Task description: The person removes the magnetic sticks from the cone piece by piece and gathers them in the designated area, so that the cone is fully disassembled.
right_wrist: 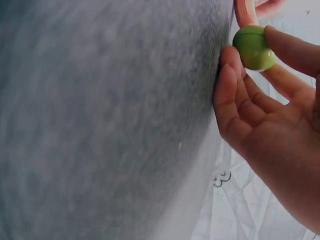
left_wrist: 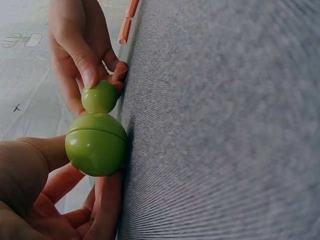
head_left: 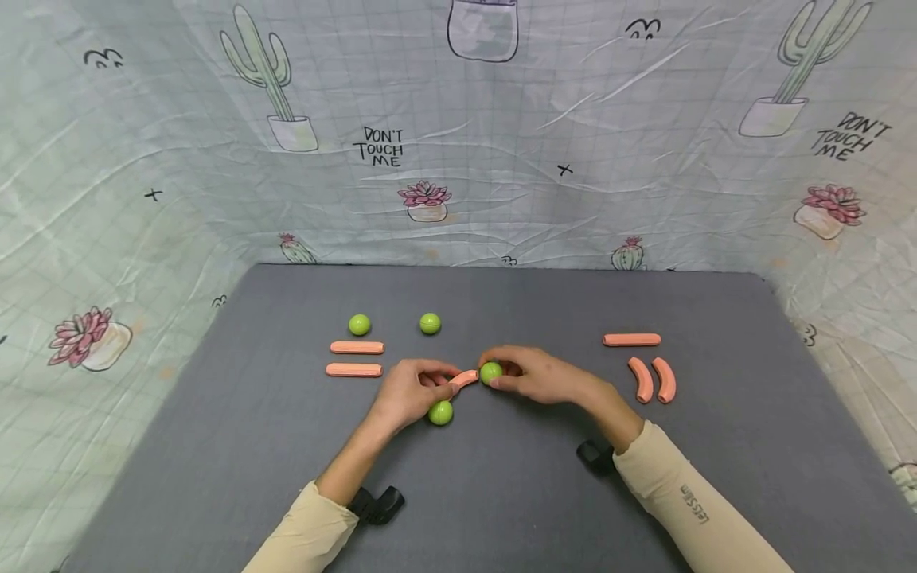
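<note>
Between finger and thumb my left hand [head_left: 408,395] pinches a short curved orange rod [head_left: 466,378], just above the grey table. At the rod's near end sits a green ball [head_left: 440,413] with a seam line, which looms large in the left wrist view. My right hand [head_left: 544,376] pinches another green ball [head_left: 490,373] at the rod's far end; whether ball and rod touch is hard to tell. In the right wrist view this ball [right_wrist: 254,48] lies between thumb and fingers, low over the table surface. My left fingers hide part of the rod.
Two straight orange rods [head_left: 357,348] lie parallel left of my left hand. Beyond them are a green ball [head_left: 360,325] and another green ball [head_left: 430,323]. Over to the right lie a straight orange rod [head_left: 631,340] and two curved rods [head_left: 665,380]. Printed cloth [head_left: 501,199] hangs behind the table.
</note>
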{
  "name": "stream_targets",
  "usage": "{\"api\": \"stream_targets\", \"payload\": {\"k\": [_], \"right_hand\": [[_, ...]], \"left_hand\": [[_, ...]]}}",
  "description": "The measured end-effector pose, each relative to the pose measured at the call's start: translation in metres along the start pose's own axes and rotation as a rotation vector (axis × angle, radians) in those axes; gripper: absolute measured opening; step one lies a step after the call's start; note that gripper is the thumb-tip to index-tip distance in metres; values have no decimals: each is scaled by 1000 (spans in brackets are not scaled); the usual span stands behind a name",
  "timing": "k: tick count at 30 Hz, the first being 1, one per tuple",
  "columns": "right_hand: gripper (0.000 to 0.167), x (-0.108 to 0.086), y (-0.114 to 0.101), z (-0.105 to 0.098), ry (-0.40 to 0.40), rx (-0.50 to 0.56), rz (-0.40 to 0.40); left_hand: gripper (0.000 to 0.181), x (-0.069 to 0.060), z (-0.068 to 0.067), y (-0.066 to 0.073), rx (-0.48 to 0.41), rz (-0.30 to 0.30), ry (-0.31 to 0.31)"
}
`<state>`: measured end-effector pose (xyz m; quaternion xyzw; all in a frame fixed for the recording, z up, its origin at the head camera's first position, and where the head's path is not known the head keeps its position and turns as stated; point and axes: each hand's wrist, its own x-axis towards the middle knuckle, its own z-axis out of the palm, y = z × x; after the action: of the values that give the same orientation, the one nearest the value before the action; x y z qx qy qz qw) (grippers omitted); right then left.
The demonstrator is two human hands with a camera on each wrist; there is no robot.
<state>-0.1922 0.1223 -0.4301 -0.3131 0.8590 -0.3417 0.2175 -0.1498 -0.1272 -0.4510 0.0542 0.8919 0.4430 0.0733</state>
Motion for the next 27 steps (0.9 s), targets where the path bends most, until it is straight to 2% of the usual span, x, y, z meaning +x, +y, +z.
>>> {"api": "stream_targets", "payload": {"k": [6,15,21,27], "right_hand": [[33,-1,4,-3,-2,79,-2],[37,8,1,-6,93,44,26],[36,19,-1,-7,148,30,39],[35,32,-1,-11,164,34,43]], "left_hand": [[14,-1,1,-4,-12,-4,-2],[9,-1,3,-2,-12,-13,4],[10,-2,2,-1,-15,-21,-18],[13,-3,0,-1,-29,-10,-40]]}}
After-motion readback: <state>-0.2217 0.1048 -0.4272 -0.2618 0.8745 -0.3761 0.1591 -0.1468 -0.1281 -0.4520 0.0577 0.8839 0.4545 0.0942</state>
